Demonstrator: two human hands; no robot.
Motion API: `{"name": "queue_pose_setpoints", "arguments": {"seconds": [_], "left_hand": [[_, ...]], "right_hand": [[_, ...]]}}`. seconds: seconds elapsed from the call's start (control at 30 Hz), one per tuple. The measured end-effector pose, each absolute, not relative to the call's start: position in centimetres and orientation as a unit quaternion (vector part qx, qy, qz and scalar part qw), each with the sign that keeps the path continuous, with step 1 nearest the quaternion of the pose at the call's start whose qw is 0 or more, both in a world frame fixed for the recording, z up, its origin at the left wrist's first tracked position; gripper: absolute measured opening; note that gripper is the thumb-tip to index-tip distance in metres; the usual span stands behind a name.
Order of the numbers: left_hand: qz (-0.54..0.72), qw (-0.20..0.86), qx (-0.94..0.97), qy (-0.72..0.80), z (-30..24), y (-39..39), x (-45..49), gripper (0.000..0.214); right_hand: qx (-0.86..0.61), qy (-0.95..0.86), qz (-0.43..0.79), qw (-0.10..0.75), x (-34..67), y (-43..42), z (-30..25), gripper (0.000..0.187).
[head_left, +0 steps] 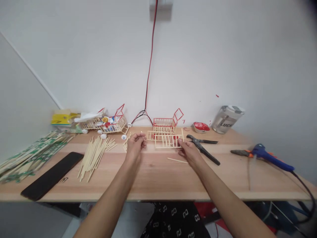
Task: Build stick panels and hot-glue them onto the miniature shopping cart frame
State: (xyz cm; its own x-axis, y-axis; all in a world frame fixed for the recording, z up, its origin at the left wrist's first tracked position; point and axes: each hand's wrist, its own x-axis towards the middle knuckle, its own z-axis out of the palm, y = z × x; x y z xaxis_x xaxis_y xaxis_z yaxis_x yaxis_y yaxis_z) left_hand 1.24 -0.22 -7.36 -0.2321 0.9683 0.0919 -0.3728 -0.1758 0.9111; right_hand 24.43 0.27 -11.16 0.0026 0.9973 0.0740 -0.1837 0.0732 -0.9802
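Note:
My left hand (135, 144) is closed in a pinch on a thin wooden stick held just above the table, left of a flat ladder-like stick frame (165, 139). My right hand (187, 150) rests at the frame's right end, its fingers curled on the frame's edge. Behind the frame stands a small cart built of sticks with red trim (166, 123). A single loose stick (177, 160) lies on the wooden table (153, 180) between my hands.
A pile of loose sticks (94, 155) and a black phone (52, 176) lie at the left, wrapped chopstick packs (29, 155) further left. Another stick cart (104, 122) sits at the back left. Pliers (203, 147), a glue gun (269, 158), a red lid (201, 127) and a jar (226, 119) are on the right.

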Motion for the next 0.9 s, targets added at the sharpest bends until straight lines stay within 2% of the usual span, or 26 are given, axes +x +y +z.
{"name": "queue_pose_setpoints", "arguments": {"seconds": [0.2,0.27,0.37,0.47,0.57,0.9], "left_hand": [[0.529,0.528,0.486,0.453,-7.4,2.2,1.4,0.016],[0.523,0.541,0.5,0.43,-7.6,2.4,2.2,0.017],[0.537,0.546,0.509,0.392,-7.9,2.0,3.3,0.031],[0.52,0.51,0.56,0.396,-8.0,1.0,3.7,0.04],[0.489,0.477,0.604,0.411,-7.9,0.2,3.6,0.035],[0.479,0.517,0.561,0.434,-7.5,-0.4,3.2,0.026]], "right_hand": [[-0.416,-0.455,0.527,0.585,24.7,0.1,-11.3,0.044],[-0.415,-0.447,0.531,0.588,24.7,0.0,-11.3,0.043],[-0.429,-0.426,0.525,0.599,24.9,-0.2,-11.1,0.042],[-0.457,-0.408,0.504,0.609,25.1,-0.3,-10.8,0.042],[-0.469,-0.41,0.494,0.606,25.1,-0.4,-10.7,0.042],[-0.478,-0.425,0.513,0.573,24.7,-1.1,-11.0,0.042]]}}
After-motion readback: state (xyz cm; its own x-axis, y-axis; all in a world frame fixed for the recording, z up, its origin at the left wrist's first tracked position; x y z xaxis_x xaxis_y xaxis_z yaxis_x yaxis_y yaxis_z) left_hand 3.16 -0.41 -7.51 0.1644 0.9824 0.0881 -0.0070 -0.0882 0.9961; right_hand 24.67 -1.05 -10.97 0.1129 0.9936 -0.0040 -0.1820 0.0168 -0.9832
